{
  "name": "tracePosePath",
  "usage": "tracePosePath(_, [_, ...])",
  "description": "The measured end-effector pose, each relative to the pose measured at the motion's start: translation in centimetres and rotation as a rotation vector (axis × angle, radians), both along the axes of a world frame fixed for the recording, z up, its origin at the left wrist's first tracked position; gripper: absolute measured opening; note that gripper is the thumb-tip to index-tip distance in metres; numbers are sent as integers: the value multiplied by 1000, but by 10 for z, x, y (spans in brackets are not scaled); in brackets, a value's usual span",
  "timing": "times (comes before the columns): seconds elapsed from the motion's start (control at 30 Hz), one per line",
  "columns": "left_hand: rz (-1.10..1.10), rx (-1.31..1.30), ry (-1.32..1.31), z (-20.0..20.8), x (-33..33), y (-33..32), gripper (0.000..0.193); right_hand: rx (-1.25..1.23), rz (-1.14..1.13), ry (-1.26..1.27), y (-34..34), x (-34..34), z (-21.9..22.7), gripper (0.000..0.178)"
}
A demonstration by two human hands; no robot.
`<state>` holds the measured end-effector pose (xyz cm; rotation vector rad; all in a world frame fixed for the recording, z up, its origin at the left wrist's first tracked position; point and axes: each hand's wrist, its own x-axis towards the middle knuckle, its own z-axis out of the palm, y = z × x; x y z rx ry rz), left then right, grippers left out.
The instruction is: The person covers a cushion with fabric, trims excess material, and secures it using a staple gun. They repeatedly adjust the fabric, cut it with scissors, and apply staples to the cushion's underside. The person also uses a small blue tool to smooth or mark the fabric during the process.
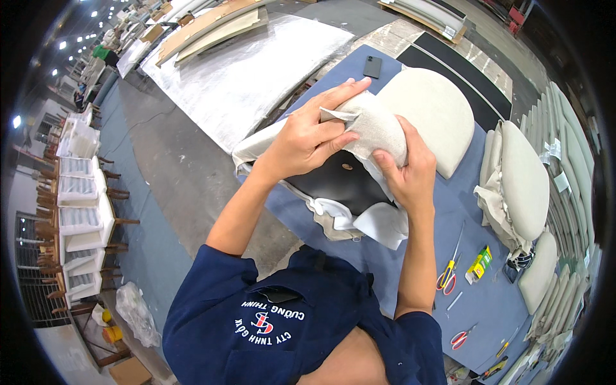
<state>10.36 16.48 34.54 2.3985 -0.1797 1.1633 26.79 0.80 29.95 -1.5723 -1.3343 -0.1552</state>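
A light grey-beige fabric cover [375, 128] is bunched up between my hands over the blue-topped table. My left hand [308, 138] is closed on its left part, and a loose flap stands up beside the fingers. At its right edge my right hand [412, 176] grips the fabric, thumb toward me. Below them lies a black panel [330, 183] with a small round hole. White lining or padding [378, 221] spills out along its near side. Beyond my right hand rests a finished-looking beige cushion [430, 112] with a rounded end.
A phone [372, 67] lies at the table's far edge. To the right are yellow-handled scissors [447, 276], a yellow-green box [479, 264], red-handled scissors [461, 339] and stacked cushions [523, 183]. Plastic-wrapped sheets [250, 70] lie far left; chairs [80, 205] line the left side.
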Motion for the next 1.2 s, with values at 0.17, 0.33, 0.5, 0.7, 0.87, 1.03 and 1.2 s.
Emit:
tracePosePath(0.17, [-79, -12, -11, 1, 0, 2, 38, 23, -2, -21, -3, 2, -1, 65])
tracePosePath(0.33, [-85, -92, -44, -4, 0, -1, 37, 43, -8, -44, -5, 4, -3, 67])
tracePosePath(0.5, [-135, -211, -26, -5, -1, -2, 37, 53, -14, -75, -9, 5, -7, 67])
tracePosePath(0.7, [81, 126, 208, 5, -8, 7, 32, 75, -24, -146, -9, 9, -8, 65])
tracePosePath(0.87, [62, 95, 144, 2, -1, 1, 28, 91, -20, -162, -14, 12, -11, 65])
tracePosePath(1.03, [0, 125, -20, -4, 26, 2, 22, 97, -45, -156, -14, 31, -18, 55])
tracePosePath(1.2, [-31, -18, 36, -4, 49, 8, 25, 87, -23, -35, -1, 52, -22, 49])
